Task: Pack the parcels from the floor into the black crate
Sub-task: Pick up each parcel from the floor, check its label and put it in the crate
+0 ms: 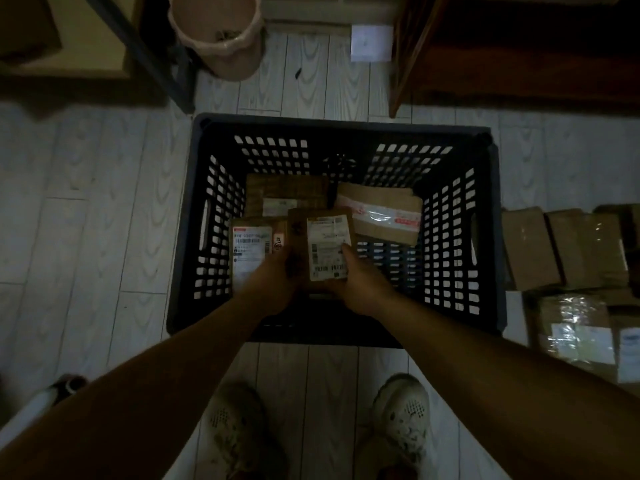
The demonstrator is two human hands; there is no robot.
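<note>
Head view, dim light. Both hands are down inside the black crate [339, 121], sharing one small brown parcel with a white shipping label [327, 249]. Left hand [277, 278] grips the parcel's left edge, fingers curled round it. Right hand [360, 282] holds the lower right corner, thumb laid on the label. The parcel sits face up over the middle of the crate; I can't tell whether its far end touches what lies beneath. Already in the crate: a labelled parcel [251, 251] along the left wall, a brown one [284, 192] at back left, a taped carton [381, 213] at back right. I judge this the placing step, with much of the job left: a row of floor parcels [561, 247] waits just right of the crate. Next move, as I read it: lower the parcel flat onto the bare mesh at front right so it doesn't ride up on its neighbours, then release both hands.
</note>
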